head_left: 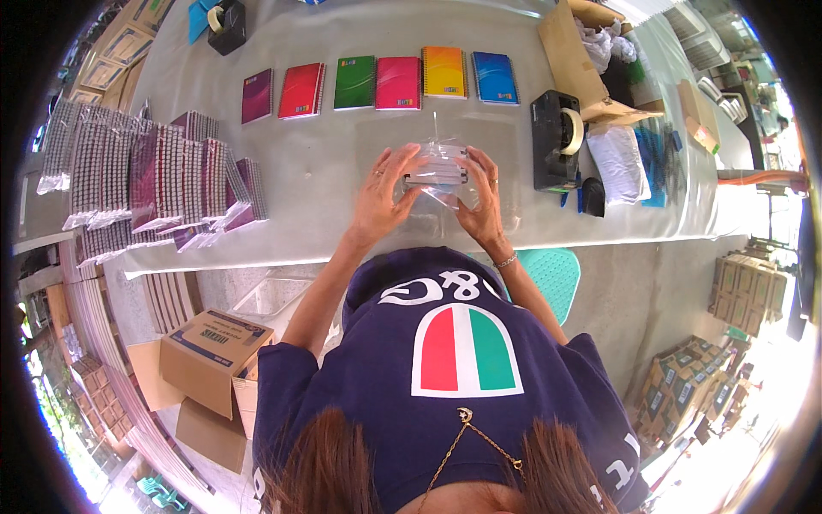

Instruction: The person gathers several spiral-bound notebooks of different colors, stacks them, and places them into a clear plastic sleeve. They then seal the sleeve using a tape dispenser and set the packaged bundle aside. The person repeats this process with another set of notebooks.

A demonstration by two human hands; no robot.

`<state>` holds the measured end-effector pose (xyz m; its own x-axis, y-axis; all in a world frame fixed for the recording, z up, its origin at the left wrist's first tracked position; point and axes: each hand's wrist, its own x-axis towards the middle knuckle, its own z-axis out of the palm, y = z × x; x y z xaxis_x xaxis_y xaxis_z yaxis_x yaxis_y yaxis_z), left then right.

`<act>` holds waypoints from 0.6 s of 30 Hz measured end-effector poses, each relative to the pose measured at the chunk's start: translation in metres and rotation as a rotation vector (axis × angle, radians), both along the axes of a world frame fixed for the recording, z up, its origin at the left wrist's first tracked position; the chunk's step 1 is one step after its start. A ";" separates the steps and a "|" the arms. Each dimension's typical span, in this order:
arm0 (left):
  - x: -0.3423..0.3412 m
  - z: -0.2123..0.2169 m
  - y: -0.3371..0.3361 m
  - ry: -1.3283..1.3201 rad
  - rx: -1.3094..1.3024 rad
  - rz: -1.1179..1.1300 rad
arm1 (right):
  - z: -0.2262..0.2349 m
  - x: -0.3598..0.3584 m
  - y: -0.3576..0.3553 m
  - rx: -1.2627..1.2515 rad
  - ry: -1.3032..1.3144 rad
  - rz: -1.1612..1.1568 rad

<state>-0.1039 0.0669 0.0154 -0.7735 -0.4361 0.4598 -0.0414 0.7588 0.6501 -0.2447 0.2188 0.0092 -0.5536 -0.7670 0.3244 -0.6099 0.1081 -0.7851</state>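
A small stack of spiral notebooks (437,171) in clear plastic film stands on edge between my two hands, near the table's front edge. My left hand (385,193) is curled against the stack's left side, thumb low and fingers along the top. On the right side, my right hand (481,201) presses with its thumb and fingers. Loose film flares out above and below the stack. Just beyond it lies a row of single notebooks, among them a green notebook (354,83), a pink notebook (399,83) and a yellow notebook (443,72).
Piles of film-wrapped notebooks (171,176) crowd the table's left side. To the right stand a black tape dispenser (552,141) and an opened carton (569,51). Another tape dispenser (227,30) sits far left. Below the table are a cardboard box (214,343) and a teal stool (552,278).
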 end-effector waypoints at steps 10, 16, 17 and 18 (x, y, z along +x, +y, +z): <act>0.009 -0.015 0.012 0.158 0.252 0.060 | 0.006 -0.006 0.005 -0.322 -0.235 -0.024; 0.001 -0.009 0.020 0.184 0.138 0.106 | 0.096 -0.037 -0.054 0.027 0.218 0.223; -0.002 -0.010 0.021 0.210 0.132 0.098 | 0.094 -0.041 -0.064 0.179 0.305 0.274; -0.004 -0.011 0.020 0.194 0.128 0.094 | 0.094 -0.048 -0.075 0.332 0.393 0.320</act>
<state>-0.1075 0.0872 0.0043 -0.6294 -0.5664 0.5320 0.0270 0.6683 0.7434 -0.2924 0.1440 0.1030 -0.1659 -0.9709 0.1725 -0.8899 0.0720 -0.4505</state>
